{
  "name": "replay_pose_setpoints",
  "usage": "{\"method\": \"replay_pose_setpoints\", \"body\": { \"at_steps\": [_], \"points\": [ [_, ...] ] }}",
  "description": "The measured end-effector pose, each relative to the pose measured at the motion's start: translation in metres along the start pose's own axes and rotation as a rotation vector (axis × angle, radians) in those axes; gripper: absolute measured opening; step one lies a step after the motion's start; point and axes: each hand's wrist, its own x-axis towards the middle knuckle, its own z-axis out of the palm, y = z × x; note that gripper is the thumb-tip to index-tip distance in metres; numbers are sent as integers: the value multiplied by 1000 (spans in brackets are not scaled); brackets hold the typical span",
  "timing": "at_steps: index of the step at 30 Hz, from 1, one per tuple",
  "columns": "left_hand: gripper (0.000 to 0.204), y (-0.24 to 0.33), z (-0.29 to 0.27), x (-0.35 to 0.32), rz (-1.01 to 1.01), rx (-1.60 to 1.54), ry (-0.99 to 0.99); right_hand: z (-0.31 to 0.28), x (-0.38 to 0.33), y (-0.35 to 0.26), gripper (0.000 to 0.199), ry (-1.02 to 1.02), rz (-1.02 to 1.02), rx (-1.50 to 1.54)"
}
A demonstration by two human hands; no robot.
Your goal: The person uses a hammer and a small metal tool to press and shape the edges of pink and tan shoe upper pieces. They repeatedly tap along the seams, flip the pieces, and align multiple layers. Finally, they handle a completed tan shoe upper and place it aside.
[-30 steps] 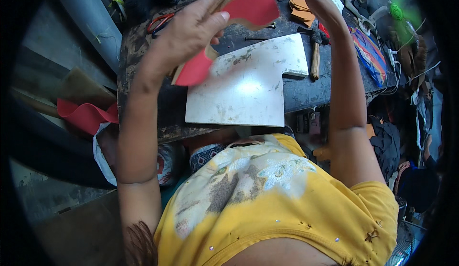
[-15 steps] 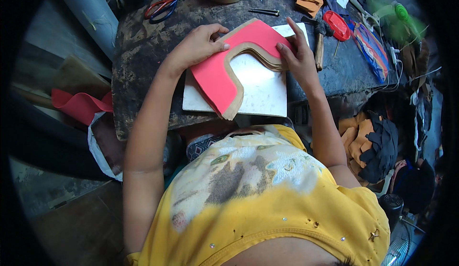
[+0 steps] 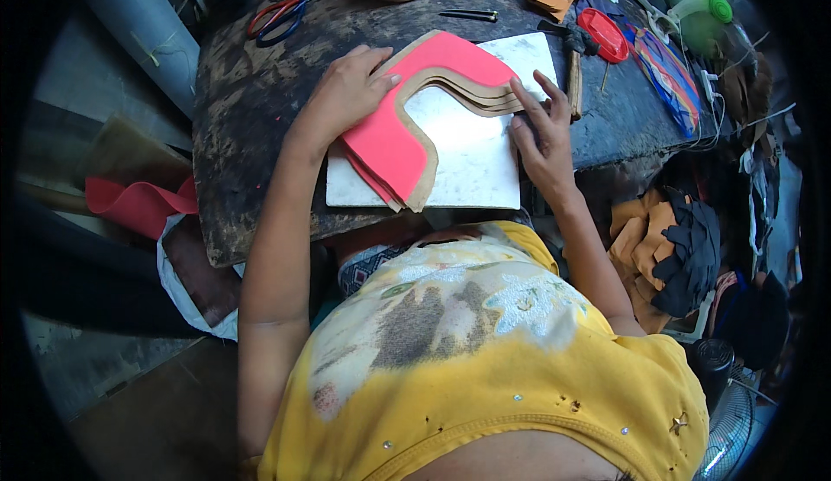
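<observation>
Both hands lie open and flat on the red U-shaped stack point(image 3: 407, 126) at frame centre on the white slab point(image 3: 467, 157) atop the worktop point(image 3: 251, 109), left hand point(image 3: 346, 92) pressing its bend, right hand point(image 3: 541, 135) its right limb.

A fanned stack of curved red-and-tan shoe-upper pieces point(image 3: 407, 126) (bent like a boomerang, red faces up) lies flat across a pale stone slab point(image 3: 472, 165) on the workbench.

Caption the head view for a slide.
Both hands, left and right, press a stack of red curved cutouts on a white slab.
</observation>
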Motion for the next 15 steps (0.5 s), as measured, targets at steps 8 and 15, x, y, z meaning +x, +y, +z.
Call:
{"method": "replay_pose_setpoints", "body": {
  "at_steps": [8, 15],
  "points": [
    [39, -13, -3, 1, 6, -119, -73, 14, 4, -4, 60, -86, 48, -371],
    [39, -20, 3, -2, 54, -210, -34, 14, -1, -24, 68, -141, 38, -665]
  ]
}}
